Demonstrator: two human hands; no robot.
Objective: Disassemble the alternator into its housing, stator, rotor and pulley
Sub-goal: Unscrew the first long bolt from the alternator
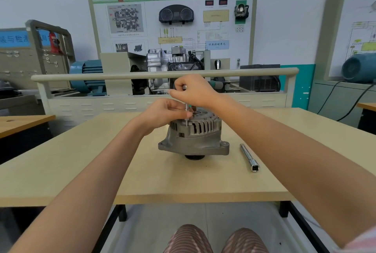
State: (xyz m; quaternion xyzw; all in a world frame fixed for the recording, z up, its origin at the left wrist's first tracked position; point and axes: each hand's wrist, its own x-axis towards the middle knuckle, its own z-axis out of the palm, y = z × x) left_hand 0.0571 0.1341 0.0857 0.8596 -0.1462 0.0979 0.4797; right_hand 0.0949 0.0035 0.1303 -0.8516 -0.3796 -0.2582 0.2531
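Directly under both hands, the alternator sits on the worktop with its pulley facing down, so the shaft axis runs straight up. From the head view, the right hand is curled around the top of a slim screwdriver that stands vertically, its tip dropping to the rim of the alternator's slotted rear housing. The left hand is just below the right one, its fingertips pinching the tool's shank close to the housing, apparently steadying it. The two hands are close together, one stacked over the other along the tool.

I'd judge a through-bolt or cover screw is being worked loose, an early step, since the housing halves look joined. What matters is that the tool's long axis stays parallel to the alternator's axis; a tilt could let the tip slip out.

To the right of the right forearm, well apart from the alternator, a socket extension bar lies on the worktop.
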